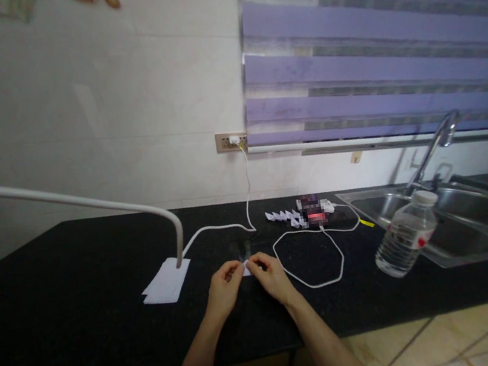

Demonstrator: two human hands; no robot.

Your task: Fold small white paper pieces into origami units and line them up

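Between my two hands is a small piece of white paper (247, 269), just above the black countertop. My left hand (225, 288) pinches its left side with thumb and forefinger. On the other side, my right hand (270, 274) grips it the same way. Most of the paper is covered by my fingers, so its folds cannot be made out. Off to the left lie white paper sheets (166, 285), overlapping unevenly. Farther back on the right sits a row of small folded paper pieces (282, 216).
A white cable (316, 286) loops over the black countertop (112, 343) from devices blurred out at the back. A white bent tube (137, 207) reaches down to the paper sheets. At right stand a water bottle (406, 238) and a steel sink (468, 210) with a faucet (431, 149).
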